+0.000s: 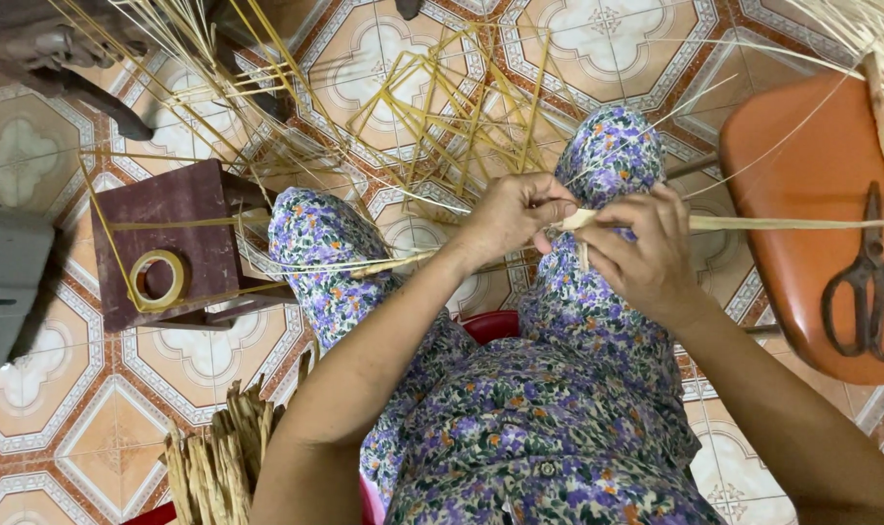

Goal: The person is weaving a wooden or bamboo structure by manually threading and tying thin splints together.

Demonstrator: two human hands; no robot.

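Observation:
My left hand (508,216) and my right hand (644,255) meet above my knees, both pinching a pale flat straw strip (772,223) that runs off to the right edge. A thinner strand (383,263) trails left from my left hand across my lap. I sit in purple flowered trousers (578,321). The fingertips of both hands touch at the strip's near end.
An orange plastic stool (801,175) at right carries dark scissors (867,282). A small maroon wooden stool (170,243) at left bears a roll of tape (158,279). Loose yellow straw strips (442,107) litter the patterned tile floor ahead. A bundle of dry straw (223,457) lies lower left.

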